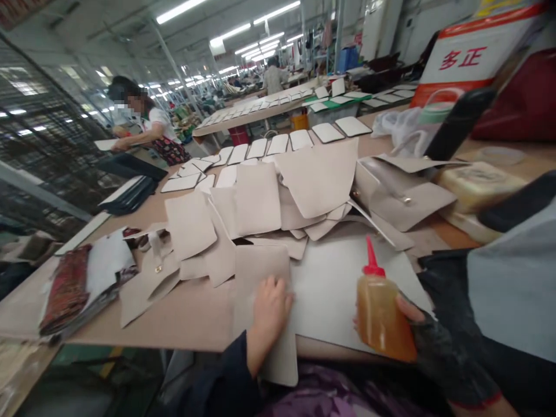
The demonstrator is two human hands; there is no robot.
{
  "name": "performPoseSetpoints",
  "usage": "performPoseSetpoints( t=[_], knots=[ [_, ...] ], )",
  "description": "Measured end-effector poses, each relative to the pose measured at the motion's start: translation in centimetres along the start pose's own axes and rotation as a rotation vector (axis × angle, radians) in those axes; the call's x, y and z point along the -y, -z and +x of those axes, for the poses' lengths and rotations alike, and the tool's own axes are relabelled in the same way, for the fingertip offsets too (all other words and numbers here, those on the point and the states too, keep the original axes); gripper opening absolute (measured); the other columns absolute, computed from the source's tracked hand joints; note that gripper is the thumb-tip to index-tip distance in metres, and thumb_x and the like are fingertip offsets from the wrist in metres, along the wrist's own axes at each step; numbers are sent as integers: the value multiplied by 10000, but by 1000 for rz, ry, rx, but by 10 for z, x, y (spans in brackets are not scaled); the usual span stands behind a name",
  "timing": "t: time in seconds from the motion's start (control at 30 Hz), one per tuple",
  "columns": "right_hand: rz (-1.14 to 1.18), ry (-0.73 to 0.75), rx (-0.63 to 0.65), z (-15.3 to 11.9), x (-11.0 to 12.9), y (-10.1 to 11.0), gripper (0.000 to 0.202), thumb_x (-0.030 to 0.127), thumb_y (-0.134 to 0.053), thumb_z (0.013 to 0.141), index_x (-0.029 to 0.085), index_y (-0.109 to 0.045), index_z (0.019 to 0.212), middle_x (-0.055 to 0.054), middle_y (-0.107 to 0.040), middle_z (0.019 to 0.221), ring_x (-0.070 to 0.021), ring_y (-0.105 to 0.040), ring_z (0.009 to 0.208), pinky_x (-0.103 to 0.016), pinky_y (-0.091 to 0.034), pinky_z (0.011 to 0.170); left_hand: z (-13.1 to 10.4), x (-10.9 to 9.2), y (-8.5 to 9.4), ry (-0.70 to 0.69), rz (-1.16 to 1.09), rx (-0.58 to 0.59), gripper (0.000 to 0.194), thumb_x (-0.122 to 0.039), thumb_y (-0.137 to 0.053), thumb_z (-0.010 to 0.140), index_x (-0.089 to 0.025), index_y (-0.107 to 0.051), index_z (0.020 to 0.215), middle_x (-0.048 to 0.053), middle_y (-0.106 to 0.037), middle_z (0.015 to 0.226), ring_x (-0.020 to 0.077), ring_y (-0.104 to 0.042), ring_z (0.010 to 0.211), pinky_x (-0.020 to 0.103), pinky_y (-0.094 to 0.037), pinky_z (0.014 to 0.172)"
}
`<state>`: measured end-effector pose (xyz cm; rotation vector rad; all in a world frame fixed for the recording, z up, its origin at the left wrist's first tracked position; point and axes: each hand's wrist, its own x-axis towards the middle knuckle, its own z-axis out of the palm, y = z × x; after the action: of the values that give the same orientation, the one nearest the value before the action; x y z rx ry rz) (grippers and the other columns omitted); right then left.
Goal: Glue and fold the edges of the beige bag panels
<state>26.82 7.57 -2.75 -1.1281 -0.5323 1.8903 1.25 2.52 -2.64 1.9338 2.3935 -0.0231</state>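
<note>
My left hand (pixel 270 310) rests on a beige leather-like panel (pixel 263 263), fingers bent and bunched near its right edge. The lower end of this panel hangs over the table's front edge. My right hand (pixel 428 333), in a dark fingerless glove, is closed around a squeeze bottle (pixel 384 315) of amber liquid. The bottle stands nearly upright, its red nozzle pointing up. Under and behind it lies a large pale board (pixel 330 289). Just beyond my hands, a loose pile of beige panels (pixel 258 200) overlaps the board's far edge.
Beige flap pieces with metal clasps lie at left (pixel 150 266) and right (pixel 403 197). Folded cloth (pixel 67 289) sits at the table's left. Rows of white panels (pixel 278 145) cover the far side. A co-worker (pixel 150 124) stands at far left. A yellowish block (pixel 480 182) is at right.
</note>
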Motion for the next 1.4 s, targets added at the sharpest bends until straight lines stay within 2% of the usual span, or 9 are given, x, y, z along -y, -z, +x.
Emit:
performPoseSetpoints(
  t=[0.13,0.27,0.47,0.63,0.83,1.0,1.13,1.3,1.4],
  knots=[
    [225,-129,177,-2,9,0,571,580,-699,580,236,-642,1032,-119,-693,971,-339,-649,856,-547,-492,799,5,5,-9,42,22,-62,176,-293,-548,800,-133,-544,872,100,-563,889,246,-537,874,365,-445,794],
    [177,-256,26,-4,-10,6,357,417,-649,714,183,-636,982,-102,-707,896,-275,-665,800,-351,-545,577,8,12,-15,36,-39,-84,158,-262,-510,816,-121,-532,886,105,-565,870,241,-543,880,361,-446,805],
    [193,-85,129,-8,-11,3,554,344,-689,623,248,-567,1154,-82,-652,1111,-282,-627,955,-367,-531,755,3,14,-7,28,-70,-16,172,-249,-508,799,-130,-540,920,96,-585,909,229,-555,914,339,-448,828],
    [163,-158,129,2,-23,1,381,369,-627,724,172,-621,1049,-113,-686,971,-306,-649,868,-385,-545,618,-3,4,0,58,64,67,155,-102,-465,745,-107,-581,848,123,-605,860,242,-573,887,332,-449,792],
    [141,-112,176,17,-37,-5,362,297,-653,733,213,-588,1079,-43,-692,911,-260,-654,829,-422,-541,723,-12,13,7,127,24,160,196,-95,-441,758,-93,-601,871,159,-623,910,264,-593,894,322,-437,718],
    [112,-123,438,12,-48,-48,368,343,-641,732,177,-599,1058,-62,-677,926,-234,-644,825,-362,-526,705,-18,37,10,179,-99,168,155,-110,-429,755,-142,-581,750,71,-630,723,191,-605,710,269,-400,620],
    [236,-136,598,10,-70,-98,365,353,-666,692,169,-617,1004,-34,-669,872,-183,-625,755,-303,-502,705,-31,60,20,304,-569,11,90,-175,-459,716,-175,-501,636,-33,-502,527,121,-511,517,220,-357,517],
    [308,-95,646,17,-113,-140,358,267,-692,666,177,-589,996,-17,-656,875,-153,-597,742,-264,-474,689,-65,75,63,518,-1211,-211,219,-362,-613,636,-161,-540,685,-47,-525,519,94,-457,448,202,-359,450],
    [376,-214,652,16,-141,-159,370,319,-677,659,187,-573,988,-12,-653,853,-158,-595,723,-267,-473,650,-75,73,96,617,-1372,-414,299,-400,-669,587,-178,-543,743,-53,-548,504,94,-459,410,200,-366,421]
  ],
)
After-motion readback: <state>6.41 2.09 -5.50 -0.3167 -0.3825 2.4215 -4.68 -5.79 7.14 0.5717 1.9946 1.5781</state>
